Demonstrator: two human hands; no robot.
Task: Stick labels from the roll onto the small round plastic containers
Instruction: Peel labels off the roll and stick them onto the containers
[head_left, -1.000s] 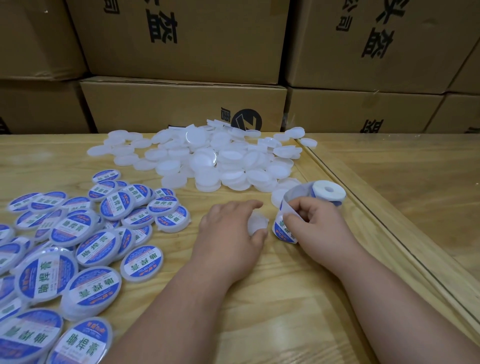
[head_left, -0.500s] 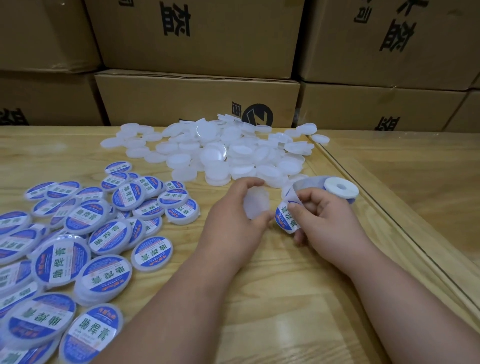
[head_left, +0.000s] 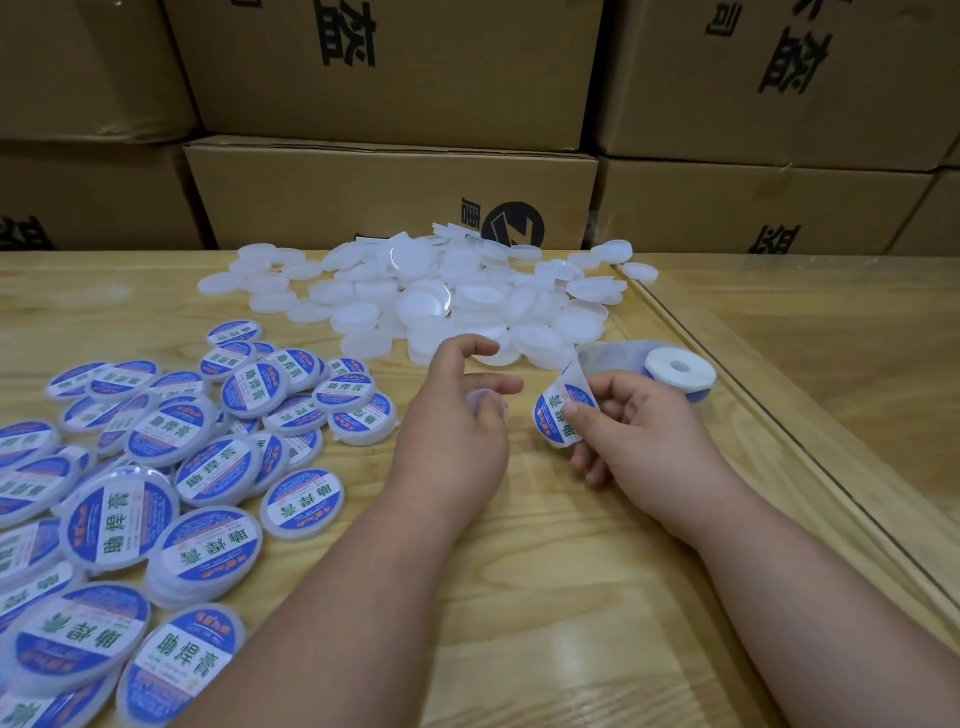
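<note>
Stacked cardboard boxes (head_left: 389, 197) close off the far side, and in front of them runs a pale wooden worktop (head_left: 519, 597). Our left hand (head_left: 457, 441) cups a blank container (head_left: 480, 402), its fingers (head_left: 493, 387) curled round it, index raised. Our right hand (head_left: 639, 441) pinches a blue round label (head_left: 558, 421) between thumb and fingers. The label stands nearly on edge, and whether it is peeled off the backing strip (head_left: 582, 371) we cannot tell. What matters for us: the label lies just to the right of the container, apart from it, a narrow gap between the two hands. We judge the right hand must carry it left and lay it flat on the lid. The strip leads right and far to the roll (head_left: 678, 369). Further out, the blank pile (head_left: 441, 301) lies far centre and the labelled pile (head_left: 156, 467) spreads near left.
</note>
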